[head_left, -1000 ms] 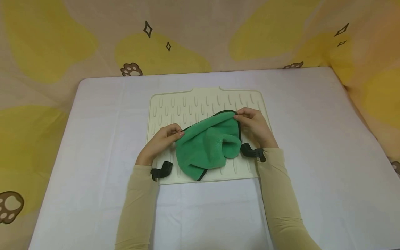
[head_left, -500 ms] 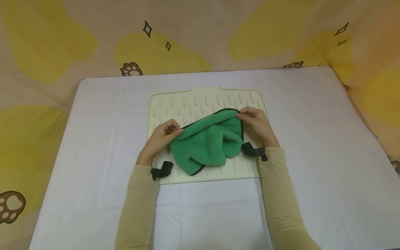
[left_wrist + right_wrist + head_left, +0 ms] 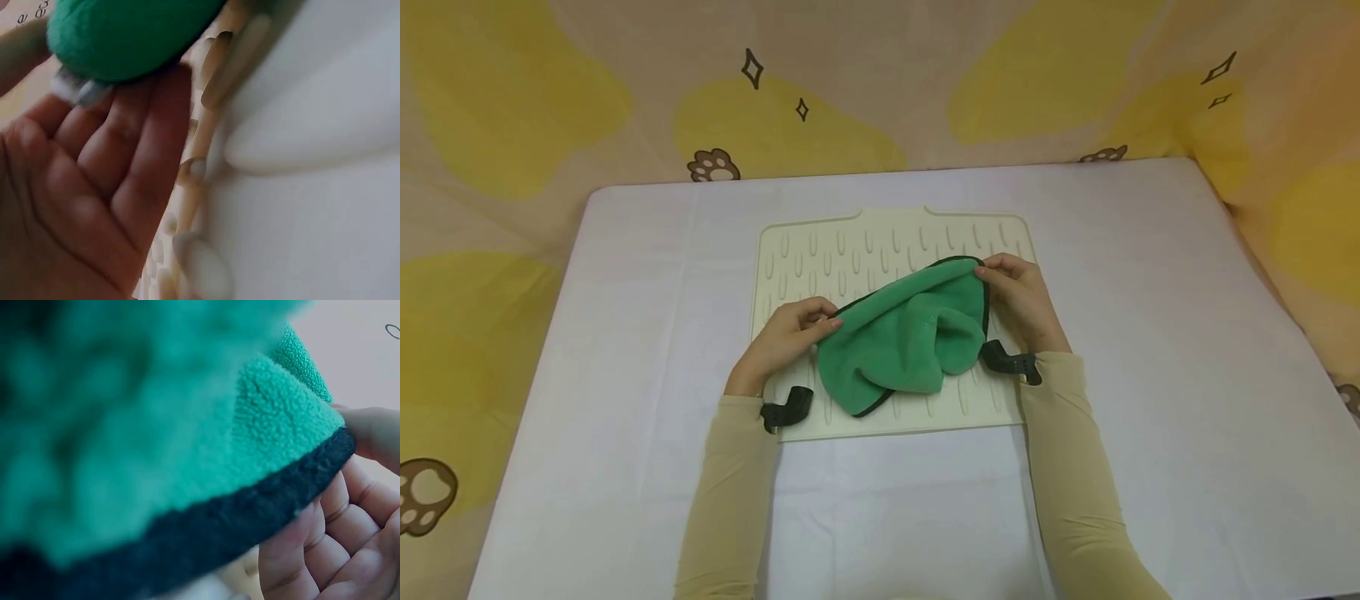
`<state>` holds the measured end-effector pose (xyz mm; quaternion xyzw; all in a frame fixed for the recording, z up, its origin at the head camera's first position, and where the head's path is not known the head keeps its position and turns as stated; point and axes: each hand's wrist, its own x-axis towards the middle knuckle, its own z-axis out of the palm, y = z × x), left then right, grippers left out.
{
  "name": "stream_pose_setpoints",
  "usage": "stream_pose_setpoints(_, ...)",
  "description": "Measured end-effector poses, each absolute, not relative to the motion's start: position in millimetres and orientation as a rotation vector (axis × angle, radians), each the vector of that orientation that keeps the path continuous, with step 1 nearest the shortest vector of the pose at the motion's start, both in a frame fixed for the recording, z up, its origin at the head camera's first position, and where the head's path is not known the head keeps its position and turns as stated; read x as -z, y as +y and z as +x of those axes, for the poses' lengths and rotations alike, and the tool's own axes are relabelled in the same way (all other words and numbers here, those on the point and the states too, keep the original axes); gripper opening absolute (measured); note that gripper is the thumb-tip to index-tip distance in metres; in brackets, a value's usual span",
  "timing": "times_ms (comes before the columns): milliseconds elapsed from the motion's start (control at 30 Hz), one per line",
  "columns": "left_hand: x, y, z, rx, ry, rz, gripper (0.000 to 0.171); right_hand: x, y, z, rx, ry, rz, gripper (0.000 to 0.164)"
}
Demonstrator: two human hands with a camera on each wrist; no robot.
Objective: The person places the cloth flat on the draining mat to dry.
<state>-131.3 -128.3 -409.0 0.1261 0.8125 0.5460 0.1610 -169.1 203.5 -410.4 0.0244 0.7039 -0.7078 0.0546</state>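
Observation:
A green cloth (image 3: 910,333) with a black edge hangs in folds between both hands, over a cream ridged mat (image 3: 820,237). The left hand (image 3: 788,340) pinches its left upper corner between thumb and fingers; in the left wrist view a small whitish tag-like piece (image 3: 81,89) pokes out beside the cloth. At the upper right corner, higher than the left one, the right hand (image 3: 1022,296) pinches the cloth too. Close up in the right wrist view, the black border (image 3: 250,512) runs to the thumb and fingers. The lower part of the cloth sags, partly folded under.
The mat lies on a table with a white cover (image 3: 647,333). Behind the table hangs a curtain (image 3: 865,83) with yellow patches and paw prints. Each wrist bears a black camera mount, one at the left wrist (image 3: 790,408) and one at the right wrist (image 3: 1007,361).
The right hand has moved slightly up and to the right, drawing the cloth's upper edge longer. The left hand rose a little, then came back down. The cloth's lower corner has shifted left and up.

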Motion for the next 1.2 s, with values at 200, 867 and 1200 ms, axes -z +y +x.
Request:
stream_pose_setpoints(200,410,-129,-132,-1.669,2.471,0.223,0.022,413,202,-170,2.200,2.093,0.093,0.006)
stream_pose_setpoints(867,411,-129,-133,-1.687,2.536,0.103,0.030,416,200,-171,2.301,1.996,0.058,0.006)
stream_pose_setpoints(1200,400,-126,-132,-1.613,2.505,0.094,0.028,412,197,-168,2.211,2.019,0.067,0.014)
